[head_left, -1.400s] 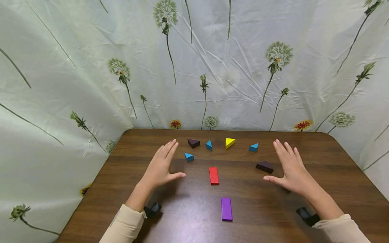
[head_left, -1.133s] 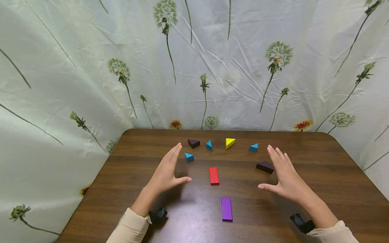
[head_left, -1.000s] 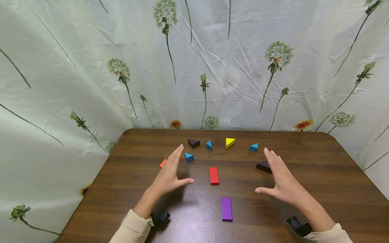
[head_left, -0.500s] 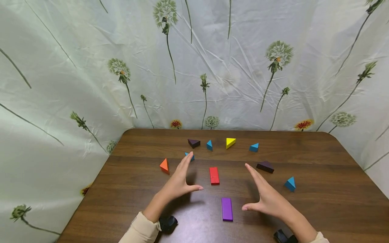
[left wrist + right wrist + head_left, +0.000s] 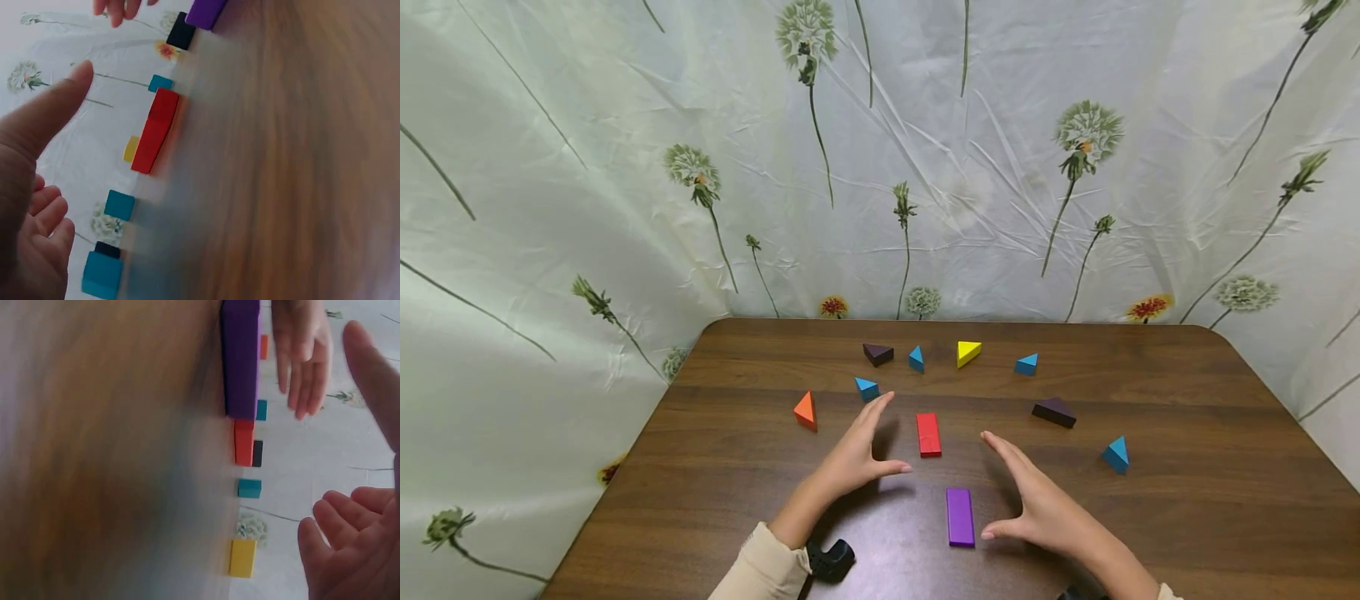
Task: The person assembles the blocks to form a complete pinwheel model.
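Note:
My left hand point(image 5: 853, 458) hovers over the table with thumb and fingers spread apart, holding nothing, just left of the red rectangular block point(image 5: 928, 435). My right hand point(image 5: 1037, 504), likewise spread and holding nothing, is beside the purple rectangular block point(image 5: 959, 517), on its right. Both blocks lie flat between the hands. In the left wrist view the red block point(image 5: 155, 131) stands out beyond the thumb. The purple block point(image 5: 242, 359) is large in the right wrist view. Near the left fingertips sits a blue triangular block point(image 5: 867, 388).
Farther back lie a dark triangular block point(image 5: 877, 354), a blue one point(image 5: 916, 359), a yellow one point(image 5: 967, 353) and another blue one point(image 5: 1026, 364). An orange triangle point(image 5: 806, 412) is at left. At right are a dark block point(image 5: 1054, 412) and a blue block point(image 5: 1117, 455). A floral curtain point(image 5: 970, 167) hangs behind.
Both hands have moved inward and toward the near edge, closer to each other. The orange triangle and the right-hand blue block, earlier covered by the hands, now show. The blocks have stayed in place.

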Tool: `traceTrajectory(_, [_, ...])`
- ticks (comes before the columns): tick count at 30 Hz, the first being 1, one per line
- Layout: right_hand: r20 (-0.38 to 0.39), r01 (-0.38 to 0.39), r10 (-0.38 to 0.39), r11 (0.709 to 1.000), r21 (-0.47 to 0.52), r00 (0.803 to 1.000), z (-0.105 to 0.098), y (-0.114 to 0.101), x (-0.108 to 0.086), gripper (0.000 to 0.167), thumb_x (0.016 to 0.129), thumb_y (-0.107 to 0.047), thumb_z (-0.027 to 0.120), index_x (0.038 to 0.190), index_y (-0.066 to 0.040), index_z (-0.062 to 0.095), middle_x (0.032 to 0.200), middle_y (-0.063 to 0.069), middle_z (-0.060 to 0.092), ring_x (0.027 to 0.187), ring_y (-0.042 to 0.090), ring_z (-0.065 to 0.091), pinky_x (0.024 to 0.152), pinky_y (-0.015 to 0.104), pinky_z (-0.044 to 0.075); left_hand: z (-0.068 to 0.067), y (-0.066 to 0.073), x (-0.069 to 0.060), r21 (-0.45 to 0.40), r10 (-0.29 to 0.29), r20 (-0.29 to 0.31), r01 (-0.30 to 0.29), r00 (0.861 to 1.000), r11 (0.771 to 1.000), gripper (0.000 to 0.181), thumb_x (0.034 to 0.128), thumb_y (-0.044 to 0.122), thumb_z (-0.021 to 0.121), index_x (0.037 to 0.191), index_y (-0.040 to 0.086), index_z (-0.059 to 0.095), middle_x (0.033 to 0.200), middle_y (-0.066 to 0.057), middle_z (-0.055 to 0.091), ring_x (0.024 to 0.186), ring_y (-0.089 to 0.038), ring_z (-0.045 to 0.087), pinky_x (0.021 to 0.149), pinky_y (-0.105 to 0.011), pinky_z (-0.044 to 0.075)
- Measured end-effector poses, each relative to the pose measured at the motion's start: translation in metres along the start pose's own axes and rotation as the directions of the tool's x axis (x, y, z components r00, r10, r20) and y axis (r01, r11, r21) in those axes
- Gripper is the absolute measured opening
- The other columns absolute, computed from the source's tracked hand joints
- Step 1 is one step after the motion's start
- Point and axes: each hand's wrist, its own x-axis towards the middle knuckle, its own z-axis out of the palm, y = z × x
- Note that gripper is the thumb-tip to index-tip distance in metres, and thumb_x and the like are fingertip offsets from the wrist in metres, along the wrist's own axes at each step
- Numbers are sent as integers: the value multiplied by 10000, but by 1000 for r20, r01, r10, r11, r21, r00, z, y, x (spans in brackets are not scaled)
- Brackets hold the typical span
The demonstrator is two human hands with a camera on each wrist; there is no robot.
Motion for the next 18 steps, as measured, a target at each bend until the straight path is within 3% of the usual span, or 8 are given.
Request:
traceTrajectory(6, [23, 19, -20, 1000, 15, 1000, 8, 2, -1, 1048, 603, -426, 786, 1420, -87, 225, 1411, 72, 302, 1259, 240, 309, 969, 394, 334, 9, -5, 1, -10, -25, 39, 26, 999, 1000, 925, 690, 322, 776, 1398, 34, 255, 1397, -130, 304, 1274, -245, 290, 1001, -449, 285])
traceTrajectory(12, [45, 41, -43, 999, 36, 998, 16, 6, -3, 982, 626, -445, 765, 1381, -27, 295, 1370, 75, 361, 1226, 252, 362, 984, 282, 312, 17, -12, 4, 33, -34, 74, 32, 997, 999, 862, 717, 361, 747, 1385, 49, 300, 1381, -95, 351, 1264, -209, 316, 1003, -402, 298])
traceTrajectory(18, [74, 76, -79, 996, 36, 994, 21, 9, -3, 876, 692, -452, 717, 1349, -16, 337, 1304, 85, 423, 1162, 255, 431, 953, 305, 365, 20, -17, 8, 58, -12, 90, 7, 996, 998, 816, 737, 382, 723, 1368, 35, 340, 1358, -96, 393, 1248, -215, 346, 998, -394, 308])
